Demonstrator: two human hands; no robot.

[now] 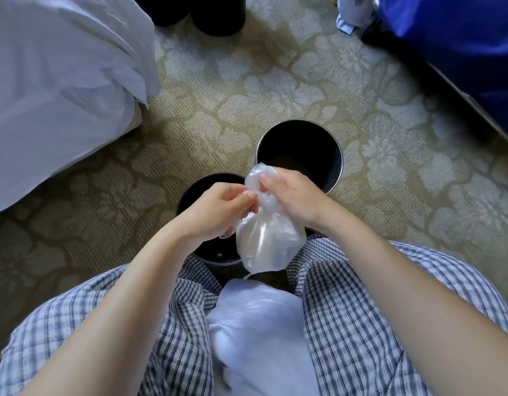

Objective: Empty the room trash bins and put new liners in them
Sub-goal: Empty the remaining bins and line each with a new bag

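Patterned beige carpet [390,115] lies between white bedding [61,81] and a blue bag [461,52]. On it, two dark round bins [298,138] stand just beside each other. Over the nearer one, left hand [215,207] and right hand [290,192] both pinch a bunched, thin translucent plastic liner [264,238]. It looks light, limp and slippery, and is best taken at its mouth edge.

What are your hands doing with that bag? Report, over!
Left hand and right hand both grip the bunched clear liner. Near bin and far bin open, unlined. Nothing blocking them.
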